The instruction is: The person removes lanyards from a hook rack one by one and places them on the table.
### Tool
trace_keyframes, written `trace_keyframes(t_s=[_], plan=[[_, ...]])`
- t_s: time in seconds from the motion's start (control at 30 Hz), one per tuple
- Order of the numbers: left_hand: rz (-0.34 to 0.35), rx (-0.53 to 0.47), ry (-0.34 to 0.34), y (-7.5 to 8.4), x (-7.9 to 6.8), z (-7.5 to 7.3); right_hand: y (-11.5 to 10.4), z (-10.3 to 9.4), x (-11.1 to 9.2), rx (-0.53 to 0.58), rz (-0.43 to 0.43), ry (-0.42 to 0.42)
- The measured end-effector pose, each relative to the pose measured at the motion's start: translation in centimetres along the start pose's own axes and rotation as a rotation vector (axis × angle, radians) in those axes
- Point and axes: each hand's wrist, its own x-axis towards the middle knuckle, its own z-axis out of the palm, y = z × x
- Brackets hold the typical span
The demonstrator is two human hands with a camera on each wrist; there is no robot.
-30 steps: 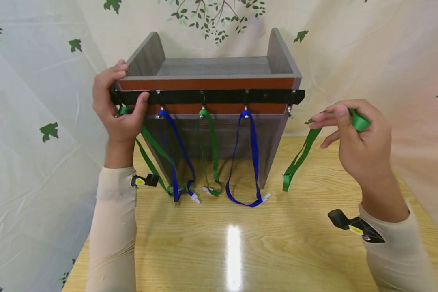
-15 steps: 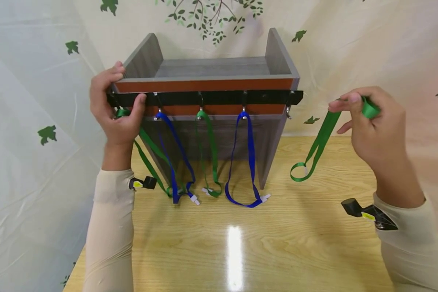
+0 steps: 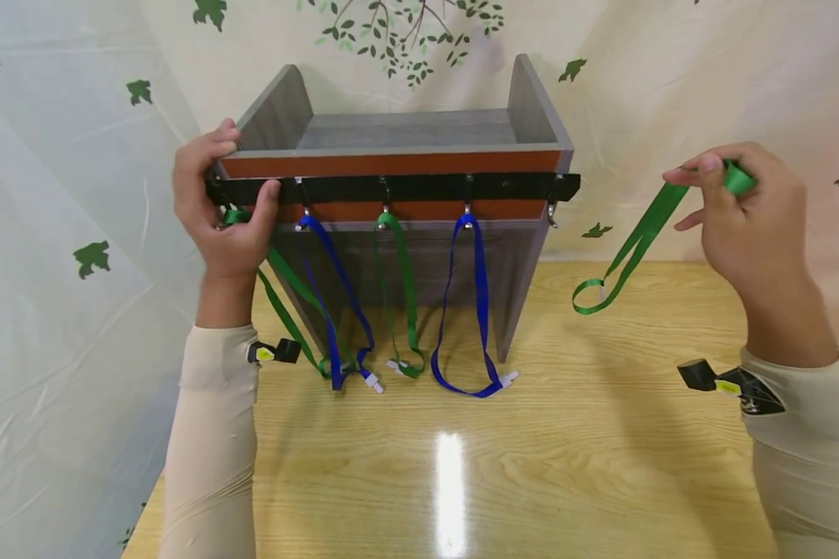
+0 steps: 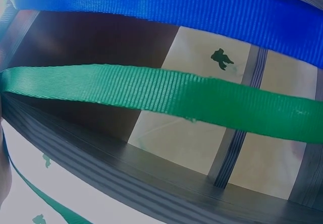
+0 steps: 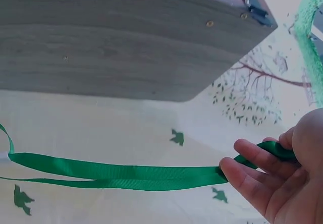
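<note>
A grey wooden shelf (image 3: pixel 541 105) carries a black hook rail (image 3: pixel 419 187) across its front. My left hand (image 3: pixel 220 206) grips the shelf's left end, with the thumb over the rail. Beside that hand hangs a green lanyard (image 3: pixel 290 272); a blue lanyard (image 3: pixel 337 272), another green lanyard (image 3: pixel 409 272) and a second blue lanyard (image 3: pixel 484 287) hang farther right. Nothing hangs on the rightmost hook (image 3: pixel 551 216). Out to the right, my right hand (image 3: pixel 755 210) pinches a folded green lanyard (image 5: pixel 126 177), whose looped end dangles toward the shelf.
The shelf stands on a wood-grain table (image 3: pixel 531 466), against a pale backdrop (image 3: pixel 671 78) printed with leaves. White clips (image 3: pixel 374 382) on the hanging lanyards reach near the table. A bright reflection lies on the table front.
My right hand has moved right and upward, carrying the green lanyard away from the shelf's right end. My left hand keeps its grip on the shelf.
</note>
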Motion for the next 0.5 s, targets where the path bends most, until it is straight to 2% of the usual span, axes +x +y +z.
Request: trace_keyframes(t_s=[0.13, 0.37, 0.5], plan=[[0.004, 0.012, 0.002, -0.1, -0.2, 0.2, 1.3, -1.0, 0.6, -0.076, 0.064, 0.0], [-0.009, 0.01, -0.001, 0.0, -0.1, 0.2, 3.0, -2.5, 1.8, -0.209, 0.263, -0.024], [-0.012, 0.013, 0.007, 0.0, 0.0, 0.2, 4.1, -3.2, 2.6, -0.271, 0.335, -0.019]])
